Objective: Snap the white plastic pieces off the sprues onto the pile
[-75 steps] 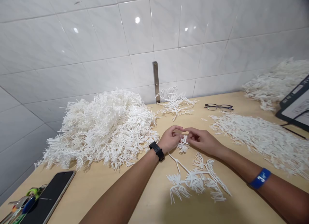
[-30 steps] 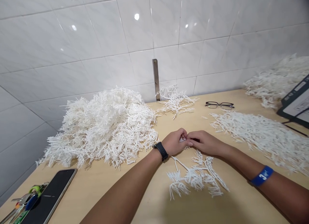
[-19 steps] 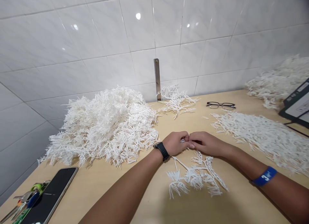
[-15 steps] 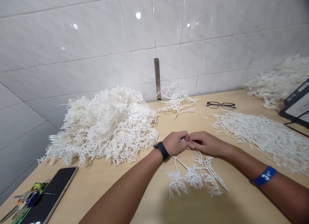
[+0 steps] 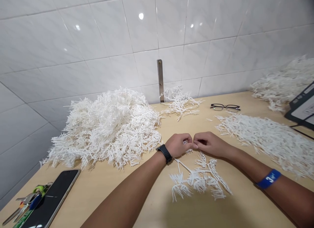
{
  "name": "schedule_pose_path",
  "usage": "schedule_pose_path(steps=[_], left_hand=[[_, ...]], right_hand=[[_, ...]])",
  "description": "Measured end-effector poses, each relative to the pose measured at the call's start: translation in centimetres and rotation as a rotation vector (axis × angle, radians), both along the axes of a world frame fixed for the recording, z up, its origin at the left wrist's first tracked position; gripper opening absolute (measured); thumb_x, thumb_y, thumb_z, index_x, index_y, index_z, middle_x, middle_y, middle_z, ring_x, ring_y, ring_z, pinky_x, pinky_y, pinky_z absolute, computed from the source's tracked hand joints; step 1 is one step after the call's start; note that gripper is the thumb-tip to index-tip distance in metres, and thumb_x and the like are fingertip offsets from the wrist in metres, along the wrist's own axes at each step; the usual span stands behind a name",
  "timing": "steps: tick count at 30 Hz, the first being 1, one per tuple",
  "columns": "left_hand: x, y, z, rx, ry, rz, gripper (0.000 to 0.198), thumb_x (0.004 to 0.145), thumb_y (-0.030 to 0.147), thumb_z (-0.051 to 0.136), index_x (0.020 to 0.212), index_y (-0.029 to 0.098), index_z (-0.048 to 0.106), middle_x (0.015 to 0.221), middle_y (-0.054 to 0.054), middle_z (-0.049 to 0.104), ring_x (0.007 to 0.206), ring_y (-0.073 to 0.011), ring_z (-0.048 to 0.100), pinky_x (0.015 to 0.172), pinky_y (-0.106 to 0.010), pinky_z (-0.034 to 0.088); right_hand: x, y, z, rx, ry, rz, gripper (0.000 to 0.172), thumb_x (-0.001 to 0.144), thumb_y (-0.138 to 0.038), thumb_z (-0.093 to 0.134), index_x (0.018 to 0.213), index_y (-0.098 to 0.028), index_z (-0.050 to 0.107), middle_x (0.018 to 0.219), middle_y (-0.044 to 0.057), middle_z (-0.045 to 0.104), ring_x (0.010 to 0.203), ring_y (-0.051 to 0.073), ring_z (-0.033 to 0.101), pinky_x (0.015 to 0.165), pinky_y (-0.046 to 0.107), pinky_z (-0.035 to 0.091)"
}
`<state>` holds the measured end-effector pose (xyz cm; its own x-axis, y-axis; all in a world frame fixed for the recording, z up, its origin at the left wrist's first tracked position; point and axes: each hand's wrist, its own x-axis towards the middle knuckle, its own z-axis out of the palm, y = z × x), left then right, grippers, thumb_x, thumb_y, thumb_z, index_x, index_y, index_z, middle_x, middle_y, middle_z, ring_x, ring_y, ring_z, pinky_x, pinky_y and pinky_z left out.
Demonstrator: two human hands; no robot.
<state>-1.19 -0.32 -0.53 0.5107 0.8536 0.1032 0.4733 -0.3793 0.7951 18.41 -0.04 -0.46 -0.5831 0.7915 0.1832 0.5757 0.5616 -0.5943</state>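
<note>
Through the head camera, I have both hands meeting low over the table (image 5: 157,205), its pale wood-toned top smooth and lightly sheened. My left hand (image 5: 180,144) is curled closed around a small white sprig (image 5: 188,151), mostly hidden by my fingers, with a few tips poking out below. My right hand (image 5: 209,143) has its fingers drawn together at my left fingertips; I cannot tell whether it pinches any of the sprig. A black watch (image 5: 164,153) circles my left wrist, and a blue wristband (image 5: 269,179) my right forearm.

Just on my side of the grip lies a branched white piece (image 5: 197,180), flat on the wood, with a soft shadow nearer me. Left of the grip rises a big white heap (image 5: 108,129); nearer me on that side, a phone (image 5: 52,198) rests against some keys (image 5: 28,200). Beyond the grip a loose white tangle (image 5: 181,103) sits at the foot of a metal bracket (image 5: 160,80), fixed upright on the wall (image 5: 110,34) of glossy, grey-veined tiles that mirror bright spots of light. Beyond and right of the grip are folded-out glasses (image 5: 225,107), a spread of short white bits (image 5: 267,142), another white pile (image 5: 286,80) and a dark-edged panel (image 5: 303,105), tilted and partly out of view.
</note>
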Motion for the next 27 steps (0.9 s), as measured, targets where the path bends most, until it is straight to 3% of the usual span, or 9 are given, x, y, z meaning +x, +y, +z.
schedule_pose_path(steps=[8, 14, 17, 21, 27], left_hand=[[0.0, 0.2, -0.4, -0.005, -0.051, 0.039, 0.024, 0.08, 0.041, 0.06, 0.087, 0.019, 0.066, 0.084, 0.0, 0.067, 0.078, -0.0136, 0.056, 0.07, -0.022, 0.041], [0.0, 0.2, -0.4, 0.023, -0.037, 0.041, 0.024, 0.081, 0.04, 0.059, 0.089, 0.018, 0.066, 0.084, -0.001, 0.067, 0.077, -0.0137, 0.056, 0.068, -0.022, 0.042], [0.0, 0.1, -0.4, 0.043, -0.056, 0.024, 0.023, 0.082, 0.038, 0.057, 0.089, 0.018, 0.066, 0.083, -0.001, 0.066, 0.075, -0.0131, 0.056, 0.068, -0.022, 0.042], [-0.1, 0.0, -0.5, 0.072, -0.108, -0.03, 0.022, 0.085, 0.035, 0.052, 0.09, 0.017, 0.064, 0.086, -0.002, 0.067, 0.077, -0.0131, 0.057, 0.072, -0.023, 0.043], [-0.2, -0.1, -0.6, 0.088, -0.13, -0.105, 0.017, 0.08, 0.02, 0.054, 0.094, 0.018, 0.061, 0.09, -0.002, 0.068, 0.082, -0.0136, 0.06, 0.076, -0.023, 0.045]], right_hand=[[-0.3, 0.2, 0.0, -0.05, 0.092, -0.082, 0.021, 0.084, -0.025, 0.042, 0.08, -0.018, 0.061, 0.07, 0.001, 0.059, 0.063, 0.014, 0.048, 0.06, 0.026, 0.036], [-0.3, 0.4, -0.1, -0.204, 0.293, -0.122, 0.018, 0.076, -0.017, 0.039, 0.079, -0.019, 0.056, 0.064, -0.002, 0.048, 0.059, 0.013, 0.043, 0.058, 0.026, 0.037], [-0.4, 0.3, -0.1, -0.335, 0.373, -0.132, 0.016, 0.081, -0.024, 0.04, 0.082, -0.019, 0.055, 0.059, -0.004, 0.041, 0.052, 0.012, 0.038, 0.052, 0.025, 0.033], [-0.7, -0.2, 0.1, -0.24, 0.236, -0.091, 0.03, 0.09, -0.043, 0.044, 0.079, -0.018, 0.056, 0.068, 0.0, 0.052, 0.064, 0.015, 0.046, 0.059, 0.026, 0.036], [-1.1, -0.7, 0.3, -0.185, -0.013, -0.099, 0.04, 0.085, -0.057, 0.052, 0.078, -0.018, 0.058, 0.062, -0.002, 0.05, 0.06, 0.014, 0.043, 0.055, 0.025, 0.03]])
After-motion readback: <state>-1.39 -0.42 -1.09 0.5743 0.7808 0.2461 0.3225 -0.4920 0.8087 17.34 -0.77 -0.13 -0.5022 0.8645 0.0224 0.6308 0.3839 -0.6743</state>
